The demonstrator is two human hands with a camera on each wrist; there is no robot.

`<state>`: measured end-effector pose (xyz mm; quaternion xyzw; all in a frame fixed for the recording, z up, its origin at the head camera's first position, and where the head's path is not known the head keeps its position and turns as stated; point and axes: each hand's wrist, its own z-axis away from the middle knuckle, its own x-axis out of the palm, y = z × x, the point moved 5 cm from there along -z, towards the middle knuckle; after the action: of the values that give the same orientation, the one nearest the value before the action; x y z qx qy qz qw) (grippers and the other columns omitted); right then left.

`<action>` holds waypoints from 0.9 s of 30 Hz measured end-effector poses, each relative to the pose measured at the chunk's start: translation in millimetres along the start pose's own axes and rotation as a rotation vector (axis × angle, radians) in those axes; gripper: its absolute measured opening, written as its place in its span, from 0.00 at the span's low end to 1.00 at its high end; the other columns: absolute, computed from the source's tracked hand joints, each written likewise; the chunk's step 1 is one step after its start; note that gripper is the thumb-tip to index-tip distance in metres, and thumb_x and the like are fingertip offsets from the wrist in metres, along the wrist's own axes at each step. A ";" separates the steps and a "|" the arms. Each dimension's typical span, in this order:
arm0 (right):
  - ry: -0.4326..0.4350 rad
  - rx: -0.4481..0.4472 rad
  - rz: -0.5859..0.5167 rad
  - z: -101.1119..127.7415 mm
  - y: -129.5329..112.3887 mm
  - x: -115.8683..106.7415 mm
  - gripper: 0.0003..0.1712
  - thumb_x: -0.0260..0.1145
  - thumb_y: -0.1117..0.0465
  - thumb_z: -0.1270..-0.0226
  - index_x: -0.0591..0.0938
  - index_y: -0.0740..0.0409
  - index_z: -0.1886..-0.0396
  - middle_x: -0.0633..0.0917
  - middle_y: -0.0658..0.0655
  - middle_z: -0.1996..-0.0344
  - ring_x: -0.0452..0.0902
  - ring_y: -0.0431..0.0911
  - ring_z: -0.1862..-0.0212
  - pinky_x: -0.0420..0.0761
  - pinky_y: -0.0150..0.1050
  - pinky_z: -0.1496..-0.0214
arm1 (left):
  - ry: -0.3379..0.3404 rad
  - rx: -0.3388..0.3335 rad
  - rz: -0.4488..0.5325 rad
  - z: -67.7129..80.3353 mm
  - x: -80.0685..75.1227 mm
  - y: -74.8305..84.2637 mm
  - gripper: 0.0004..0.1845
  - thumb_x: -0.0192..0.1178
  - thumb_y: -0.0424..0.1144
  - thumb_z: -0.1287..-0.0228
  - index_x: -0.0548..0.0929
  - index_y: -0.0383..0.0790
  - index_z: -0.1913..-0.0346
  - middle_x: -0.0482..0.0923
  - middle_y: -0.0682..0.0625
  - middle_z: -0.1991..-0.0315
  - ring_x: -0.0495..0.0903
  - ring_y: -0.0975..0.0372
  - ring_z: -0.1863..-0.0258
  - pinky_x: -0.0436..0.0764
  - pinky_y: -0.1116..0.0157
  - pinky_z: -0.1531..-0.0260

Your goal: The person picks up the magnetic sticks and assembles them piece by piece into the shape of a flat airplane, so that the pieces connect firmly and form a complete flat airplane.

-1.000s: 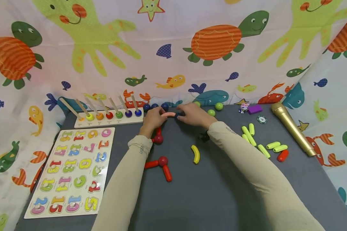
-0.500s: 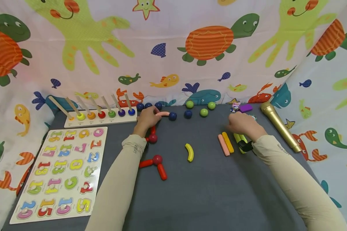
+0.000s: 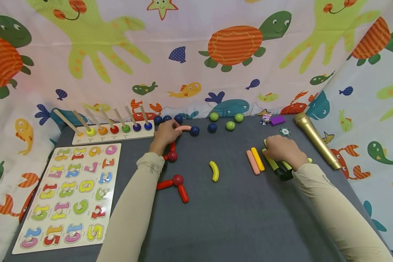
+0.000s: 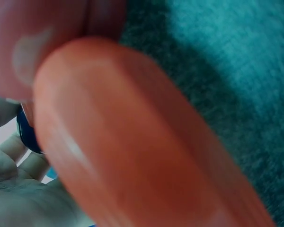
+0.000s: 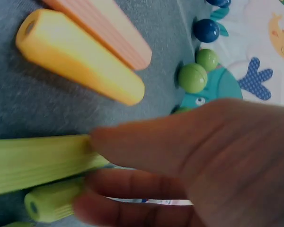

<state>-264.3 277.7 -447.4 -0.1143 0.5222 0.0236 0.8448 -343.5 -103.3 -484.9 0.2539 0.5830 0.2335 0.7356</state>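
In the head view my left hand [image 3: 165, 135] grips a pink curved stick [image 3: 183, 128] near its left end; a dark blue ball [image 3: 194, 131] sits at the other end. A red stick [image 4: 142, 142] looms close in the left wrist view, one fingertip against its end. It runs from a red ball [image 3: 172, 156] up to that hand. My right hand [image 3: 284, 151] is over the light green sticks. In the right wrist view its thumb and curled fingers pinch the end of a long green stick [image 5: 38, 161]. A shorter green stick [image 5: 54, 203] lies just beside the fingertips.
Pink [image 3: 253, 162] and yellow [image 3: 257, 159] straight sticks lie left of my right hand. A yellow curved stick [image 3: 214, 171] and another red ball [image 3: 178, 180] with two red sticks lie mid-table. Green balls [image 3: 230, 126], a gold microphone [image 3: 317, 141] and a number board [image 3: 67, 196] surround them.
My right hand has left the blue ball beside my left hand and moved right to the green sticks, shifting slightly among them. My left hand keeps its hold; the head view has turned slightly.
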 end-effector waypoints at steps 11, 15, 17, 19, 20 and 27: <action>0.000 -0.033 -0.122 -2.8 5.1 2.9 0.15 0.69 0.55 0.26 0.81 0.59 0.72 0.76 0.53 0.77 0.73 0.47 0.74 0.70 0.40 0.72 | -0.002 -0.006 0.004 0.4 -0.4 -1.4 0.12 0.63 0.42 0.21 0.84 0.38 0.45 0.81 0.40 0.50 0.76 0.47 0.50 0.67 0.39 0.37; -0.028 -0.011 -0.120 -4.0 5.1 6.8 0.16 0.69 0.54 0.26 0.81 0.58 0.72 0.75 0.53 0.77 0.73 0.47 0.73 0.69 0.40 0.72 | 0.004 -0.012 0.005 0.4 0.3 -2.1 0.12 0.64 0.42 0.21 0.84 0.38 0.45 0.81 0.41 0.50 0.76 0.47 0.49 0.66 0.38 0.37; -0.009 -0.006 -0.118 -2.6 4.1 7.8 0.16 0.67 0.54 0.24 0.80 0.58 0.72 0.75 0.53 0.77 0.73 0.47 0.74 0.69 0.40 0.72 | 0.003 -0.009 0.009 0.3 0.8 -2.3 0.12 0.64 0.42 0.21 0.84 0.38 0.45 0.81 0.41 0.50 0.77 0.47 0.49 0.65 0.38 0.36; 0.047 -0.020 -0.128 -1.0 1.7 6.7 0.17 0.66 0.54 0.22 0.78 0.58 0.72 0.74 0.53 0.78 0.73 0.47 0.75 0.69 0.40 0.73 | 0.002 -0.004 0.010 -0.3 1.1 -2.2 0.12 0.64 0.42 0.22 0.84 0.38 0.45 0.81 0.41 0.51 0.77 0.47 0.48 0.64 0.37 0.35; 0.077 -0.039 -0.138 -0.3 -0.4 5.8 0.18 0.65 0.55 0.21 0.78 0.58 0.72 0.74 0.52 0.78 0.72 0.47 0.76 0.68 0.40 0.74 | 0.003 -0.004 0.012 -0.2 0.8 -2.1 0.12 0.64 0.41 0.22 0.84 0.38 0.45 0.81 0.41 0.51 0.77 0.47 0.48 0.63 0.36 0.34; 0.050 -0.217 -0.186 -0.1 -28.5 9.6 0.21 0.69 0.51 0.23 0.80 0.56 0.77 0.73 0.49 0.82 0.71 0.43 0.79 0.67 0.38 0.74 | -0.004 -0.006 0.017 1.8 -1.5 -1.5 0.12 0.64 0.41 0.22 0.84 0.38 0.44 0.81 0.40 0.51 0.77 0.46 0.48 0.62 0.34 0.33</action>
<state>-255.4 249.2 -451.2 -0.2536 0.5244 -0.0011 0.8129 -341.9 -105.6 -484.3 0.2572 0.5788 0.2411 0.7354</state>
